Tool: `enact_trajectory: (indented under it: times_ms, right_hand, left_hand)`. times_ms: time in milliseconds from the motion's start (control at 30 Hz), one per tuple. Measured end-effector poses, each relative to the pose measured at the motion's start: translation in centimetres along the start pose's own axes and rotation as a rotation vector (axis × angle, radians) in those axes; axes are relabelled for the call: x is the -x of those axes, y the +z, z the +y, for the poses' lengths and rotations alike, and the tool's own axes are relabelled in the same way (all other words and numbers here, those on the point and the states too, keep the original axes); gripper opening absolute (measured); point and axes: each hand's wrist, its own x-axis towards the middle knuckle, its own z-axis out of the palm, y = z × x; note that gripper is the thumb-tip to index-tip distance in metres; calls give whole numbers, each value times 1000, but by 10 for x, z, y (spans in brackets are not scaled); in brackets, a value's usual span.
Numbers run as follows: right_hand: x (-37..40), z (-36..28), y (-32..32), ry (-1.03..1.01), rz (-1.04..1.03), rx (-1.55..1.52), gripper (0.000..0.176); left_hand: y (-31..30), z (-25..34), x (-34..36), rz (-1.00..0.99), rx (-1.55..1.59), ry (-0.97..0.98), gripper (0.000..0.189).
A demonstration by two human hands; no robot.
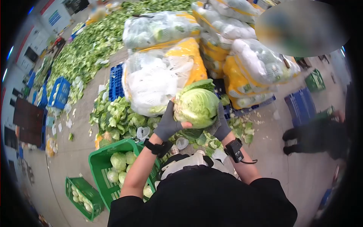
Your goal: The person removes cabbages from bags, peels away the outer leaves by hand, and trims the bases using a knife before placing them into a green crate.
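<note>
A large green cabbage [196, 106] with a loose outer leaf at its top is held between both hands in front of the body. My left hand [167, 122], in a grey glove with bare fingertips, grips its left side. On the right side my right hand [219, 125], gloved too, is pressed against it, its fingers partly hidden. Just beyond the cabbage lies a bag [151, 75] of white netted produce with yellow plastic. Below and left stands a green crate [94, 160] with several cabbages [118, 161] inside.
Stacked bags [261, 68] stand at the right on a pallet. Leaves [117, 113] cover the floor near the crate, with a big leaf pile [87, 49] behind. A smaller crate [92, 195] is lower left. At the right stands a person in dark clothes [321, 138].
</note>
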Motion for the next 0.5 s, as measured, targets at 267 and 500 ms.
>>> enact_trajectory:
  times_ms: [267,500]
  right_hand:
    - [49,-18,-30,-213,180,-53,67]
    - [53,3,-50,-328,317,-4,63]
  left_hand:
    - [43,-5,-13,-169,-894,279,74]
    - [40,32,-17,-434,-1302,367,60]
